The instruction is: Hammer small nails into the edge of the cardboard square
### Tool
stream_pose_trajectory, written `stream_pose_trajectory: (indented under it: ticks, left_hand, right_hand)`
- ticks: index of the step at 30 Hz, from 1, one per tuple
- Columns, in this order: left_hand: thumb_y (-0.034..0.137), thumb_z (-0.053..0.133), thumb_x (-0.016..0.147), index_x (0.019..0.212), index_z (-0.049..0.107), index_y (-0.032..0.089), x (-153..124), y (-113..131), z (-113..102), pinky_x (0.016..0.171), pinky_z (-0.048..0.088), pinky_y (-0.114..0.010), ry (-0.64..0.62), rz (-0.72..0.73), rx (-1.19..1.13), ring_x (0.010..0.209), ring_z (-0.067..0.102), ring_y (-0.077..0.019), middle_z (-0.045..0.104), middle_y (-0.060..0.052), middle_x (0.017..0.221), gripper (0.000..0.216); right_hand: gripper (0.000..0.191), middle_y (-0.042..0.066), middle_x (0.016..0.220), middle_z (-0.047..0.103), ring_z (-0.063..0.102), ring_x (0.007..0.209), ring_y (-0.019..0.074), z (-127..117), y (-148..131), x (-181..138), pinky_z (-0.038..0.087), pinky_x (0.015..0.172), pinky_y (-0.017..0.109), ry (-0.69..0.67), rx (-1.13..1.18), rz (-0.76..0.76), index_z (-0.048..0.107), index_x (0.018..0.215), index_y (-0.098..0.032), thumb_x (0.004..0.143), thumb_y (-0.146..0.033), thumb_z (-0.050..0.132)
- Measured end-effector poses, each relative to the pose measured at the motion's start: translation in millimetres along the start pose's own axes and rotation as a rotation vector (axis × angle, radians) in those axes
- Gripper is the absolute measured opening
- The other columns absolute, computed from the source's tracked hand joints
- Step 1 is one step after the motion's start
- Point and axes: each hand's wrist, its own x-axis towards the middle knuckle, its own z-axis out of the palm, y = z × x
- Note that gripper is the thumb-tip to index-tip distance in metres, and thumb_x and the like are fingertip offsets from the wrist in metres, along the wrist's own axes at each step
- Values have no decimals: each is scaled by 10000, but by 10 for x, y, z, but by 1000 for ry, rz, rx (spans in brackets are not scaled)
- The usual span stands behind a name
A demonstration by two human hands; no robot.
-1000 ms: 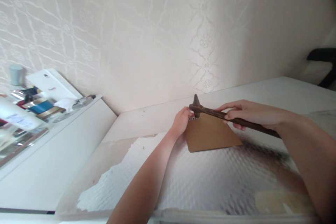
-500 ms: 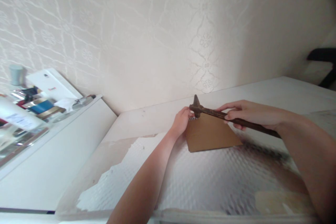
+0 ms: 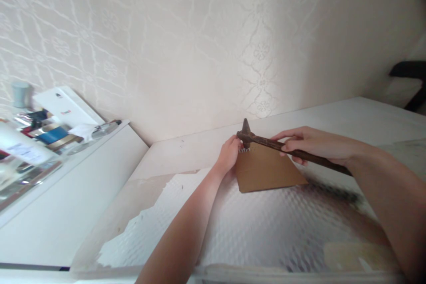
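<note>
My right hand [image 3: 304,143] grips a hammer [image 3: 273,143] by its dark wooden handle. The rusty brown head is over the far left part of a brown cardboard piece [image 3: 268,171]. Close beside the head, my left hand [image 3: 229,153] rests at the cardboard's left edge with fingers closed. The hammer head partly covers those fingertips, so whatever they pinch is hidden. Just below the head runs a short row of small shiny metal bits [image 3: 245,150], too small to name. The cardboard lies flat on a silvery, dimpled sheet [image 3: 253,226].
A white cabinet [image 3: 73,186] rises at the left, with a white box [image 3: 68,105], a grey-blue cup [image 3: 20,94], a blue roll [image 3: 56,134] and clutter on top. A patterned wall [image 3: 186,53] closes off the back. Something black [image 3: 409,70] juts in at the right.
The hammer and my right hand have shifted slightly left, bringing the head nearer my left fingertips. My left hand and the cardboard stay almost where they were.
</note>
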Motion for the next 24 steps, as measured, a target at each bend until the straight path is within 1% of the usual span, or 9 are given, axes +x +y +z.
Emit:
stream_pose_trajectory:
  ticks: [3,8,12,16,20,22,24]
  left_hand:
    - [191,385,789,738,593,178,-2,6,2,734,402,-261,3,6,3,795,549,-159,633,-26,814,214]
    - [174,403,756,666,548,181,6,-13,3,706,391,-256,9,-3,35,763,527,-153,603,-15,752,170]
    - [183,404,753,659,535,183,17,-35,0,722,390,-263,13,5,32,770,522,-157,601,-15,756,161]
    - [187,415,743,666,546,182,5,-21,2,719,379,-269,11,-2,39,796,525,-167,610,-20,772,152]
    - [181,416,734,692,568,182,-1,-9,3,729,382,-270,12,-9,45,815,531,-171,623,-23,802,158]
    - [185,418,733,682,560,183,4,-13,2,727,382,-271,15,-13,55,813,531,-172,618,-22,789,151]
    - [189,414,737,674,551,183,9,-20,1,725,382,-270,12,-7,57,809,529,-172,613,-22,776,151]
  right_hand:
    - [446,2,659,601,481,492,92,2,-7,-9,404,439,188,-6,-10,-2,618,1150,-157,713,-240,601]
    - [469,9,693,608,479,490,87,-6,-25,-31,409,437,188,15,-19,-14,606,1172,-148,712,-238,598]
    - [476,-15,595,556,478,486,96,-2,-25,-27,406,433,187,0,-24,-13,606,1175,-138,708,-229,600]
    - [466,-9,622,580,476,479,91,-2,-20,-21,407,431,185,7,-25,-15,618,1166,-159,707,-244,606]
    - [466,-6,616,575,480,482,95,1,-21,-20,408,429,188,17,-37,-8,624,1158,-152,701,-242,606]
    - [470,3,658,592,480,488,92,3,-21,-18,411,434,189,15,-32,-15,615,1169,-151,707,-236,597]
    - [461,3,654,589,477,487,91,4,-22,-16,408,434,187,12,-33,-12,613,1167,-149,714,-231,588]
